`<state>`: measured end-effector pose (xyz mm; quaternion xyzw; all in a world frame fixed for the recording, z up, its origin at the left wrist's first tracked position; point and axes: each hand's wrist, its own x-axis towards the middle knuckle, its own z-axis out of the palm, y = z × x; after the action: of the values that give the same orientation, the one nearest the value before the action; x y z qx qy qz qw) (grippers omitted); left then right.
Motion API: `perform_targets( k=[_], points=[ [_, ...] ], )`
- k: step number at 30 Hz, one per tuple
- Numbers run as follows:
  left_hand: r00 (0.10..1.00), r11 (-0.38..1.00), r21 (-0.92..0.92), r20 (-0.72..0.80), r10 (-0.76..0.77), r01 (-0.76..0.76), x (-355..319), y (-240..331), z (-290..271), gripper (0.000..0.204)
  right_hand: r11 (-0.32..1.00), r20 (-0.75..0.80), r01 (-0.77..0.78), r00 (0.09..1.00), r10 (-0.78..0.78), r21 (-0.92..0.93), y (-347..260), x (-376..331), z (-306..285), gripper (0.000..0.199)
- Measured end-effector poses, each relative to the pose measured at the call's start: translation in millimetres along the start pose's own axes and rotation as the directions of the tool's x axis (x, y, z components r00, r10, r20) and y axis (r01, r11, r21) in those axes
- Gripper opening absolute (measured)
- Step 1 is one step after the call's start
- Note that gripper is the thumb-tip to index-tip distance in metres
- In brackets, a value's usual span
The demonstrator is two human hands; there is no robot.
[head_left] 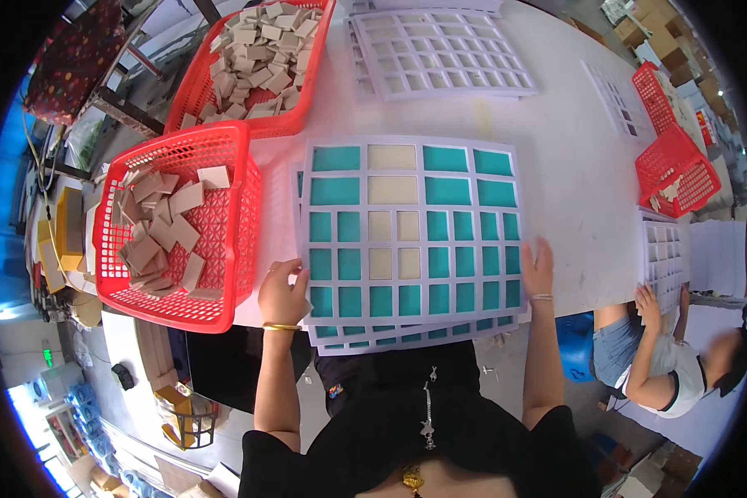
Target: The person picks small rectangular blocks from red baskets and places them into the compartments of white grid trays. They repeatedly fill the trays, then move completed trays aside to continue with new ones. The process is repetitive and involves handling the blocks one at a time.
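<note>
A white grid panel (423, 266) lies in front of me on top of other similar panels, whose edges show beneath its near side. Most of its openings show a teal backing (336, 192); several in the second column hold cream tiles (392, 191). At the panel's left edge, my left hand (282, 290) has its fingers bent in and closed against the border. My right hand (538, 267) rests along the right edge, fingers stretched out and slightly blurred. Left of the panel stands a red plastic basket (242, 224) with loose cream tiles (164, 231).
A second red basket (305, 104) heaped with tiles stands at the far left. More white grid panels (448, 51) are stacked at the far side. On the right are another red basket (679, 170) and a person (664, 365) with hands at a white panel (662, 249).
</note>
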<state>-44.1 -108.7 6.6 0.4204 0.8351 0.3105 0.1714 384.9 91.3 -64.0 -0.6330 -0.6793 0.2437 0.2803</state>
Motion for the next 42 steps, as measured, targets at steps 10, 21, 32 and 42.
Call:
perform_targets(
  k=[10,21,32,42],
  points=[
    [0.997,0.907,-0.417,-0.019,-0.075,0.060,-10.7,24.7,-12.1,0.027,0.885,-0.161,-0.074,0.973,0.165,0.459,-13.2,-27.8,-17.8,0.042],
    [0.747,0.760,-0.645,0.465,0.475,-0.081,-25.3,214.9,148.4,0.042,0.926,-0.401,-0.352,0.874,0.273,-0.137,256.5,80.7,-365.5,0.056],
    [0.985,0.291,-0.944,0.169,0.029,0.153,-8.6,205.5,156.4,0.007,0.922,0.251,0.199,0.924,-0.289,0.331,-90.3,28.5,-113.0,0.048],
    [0.936,0.668,-0.656,-0.260,0.239,-0.352,38.3,95.0,-12.4,0.015,0.643,0.261,0.422,0.667,-0.698,0.639,-249.9,-7.1,22.9,0.019]
  ],
)
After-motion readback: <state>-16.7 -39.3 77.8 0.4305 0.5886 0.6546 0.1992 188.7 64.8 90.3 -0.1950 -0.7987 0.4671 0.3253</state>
